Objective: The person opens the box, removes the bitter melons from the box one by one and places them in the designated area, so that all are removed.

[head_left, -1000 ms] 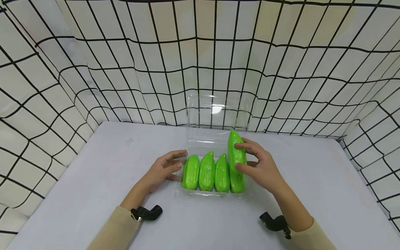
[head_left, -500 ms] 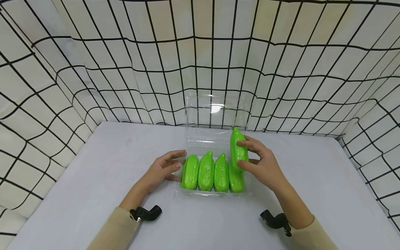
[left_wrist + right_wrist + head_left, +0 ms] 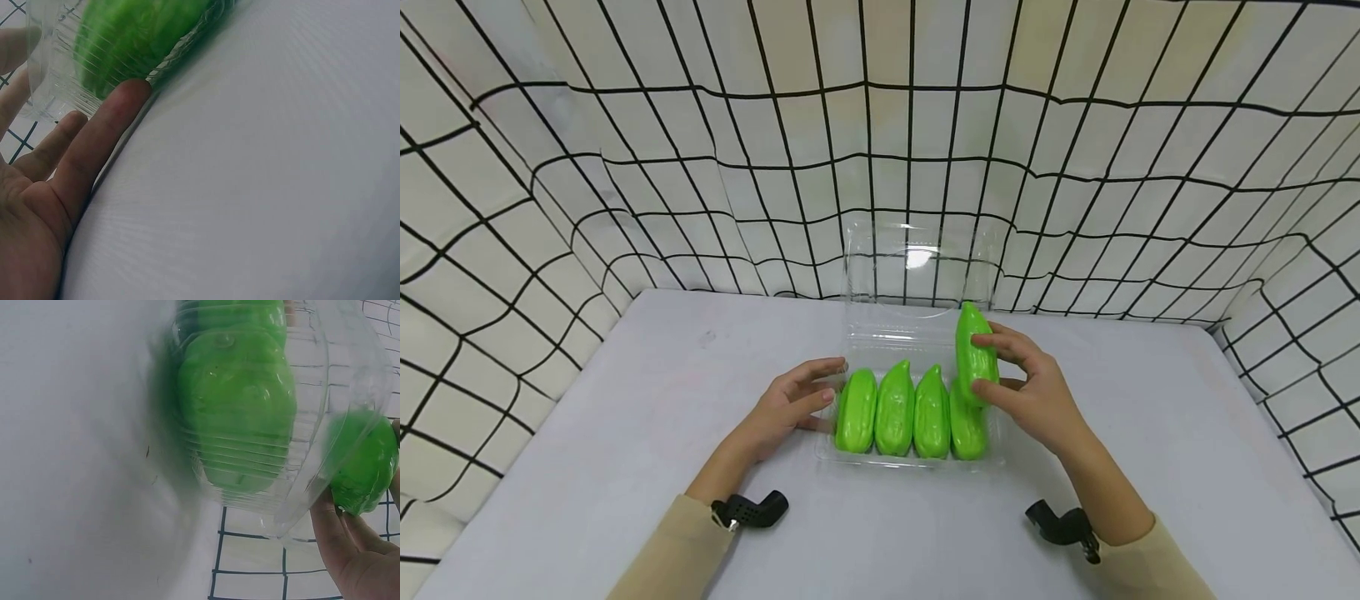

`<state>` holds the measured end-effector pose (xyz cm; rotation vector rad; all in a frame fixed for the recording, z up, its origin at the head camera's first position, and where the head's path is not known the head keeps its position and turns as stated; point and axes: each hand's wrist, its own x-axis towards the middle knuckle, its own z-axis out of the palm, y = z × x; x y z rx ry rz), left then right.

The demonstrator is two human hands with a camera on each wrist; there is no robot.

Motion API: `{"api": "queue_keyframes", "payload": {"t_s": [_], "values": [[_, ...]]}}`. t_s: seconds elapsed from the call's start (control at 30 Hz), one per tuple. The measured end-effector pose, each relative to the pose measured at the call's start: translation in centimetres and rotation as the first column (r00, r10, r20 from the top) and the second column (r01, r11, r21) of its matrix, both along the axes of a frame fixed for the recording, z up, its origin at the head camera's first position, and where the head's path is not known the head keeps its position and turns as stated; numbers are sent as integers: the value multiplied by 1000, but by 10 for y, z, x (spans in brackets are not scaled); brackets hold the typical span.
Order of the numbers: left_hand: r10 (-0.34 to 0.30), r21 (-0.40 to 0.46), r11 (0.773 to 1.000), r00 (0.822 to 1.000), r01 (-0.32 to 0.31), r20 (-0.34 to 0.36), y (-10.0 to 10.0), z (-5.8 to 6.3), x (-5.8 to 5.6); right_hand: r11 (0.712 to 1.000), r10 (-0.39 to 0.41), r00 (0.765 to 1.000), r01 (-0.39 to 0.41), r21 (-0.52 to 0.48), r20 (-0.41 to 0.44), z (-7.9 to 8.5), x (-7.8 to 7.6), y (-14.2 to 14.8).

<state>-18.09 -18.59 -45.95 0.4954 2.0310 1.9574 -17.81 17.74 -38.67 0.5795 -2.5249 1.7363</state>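
Observation:
A clear plastic clamshell box [image 3: 917,465] lies on the white table, its transparent lid [image 3: 887,283] standing up behind it. Inside, several glossy green gourd-shaped pieces [image 3: 895,412] with pointed tips lie side by side. My right hand [image 3: 1041,400] pinches another green gourd-shaped piece [image 3: 976,346] between thumb and fingers, above the rightmost one and partly covering it. In the right wrist view that held piece [image 3: 365,465] is up beside the box's clear rim. My left hand [image 3: 790,408] rests against the box's left side with relaxed fingers, its fingertips touching the plastic [image 3: 47,94].
Black wire grid panels [image 3: 775,167] with white sheeting behind rise at the back and on both sides. The raised lid is close to the back grid. White table surface [image 3: 700,375] extends around the box. Black camera mounts [image 3: 751,510] sit on both wrists.
My right hand has shifted slightly right and away from me with the green gourd-shaped piece, uncovering more of the one below. The left hand has stayed at the box's side.

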Motion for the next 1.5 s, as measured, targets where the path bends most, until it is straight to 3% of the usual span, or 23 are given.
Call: {"api": "queue_keyframes", "payload": {"t_s": [1.5], "values": [[11,-9,1000,1000,-11,2,0,-1,-1,1000,-12,1000,12,19,22,-2,-2,0]]}}
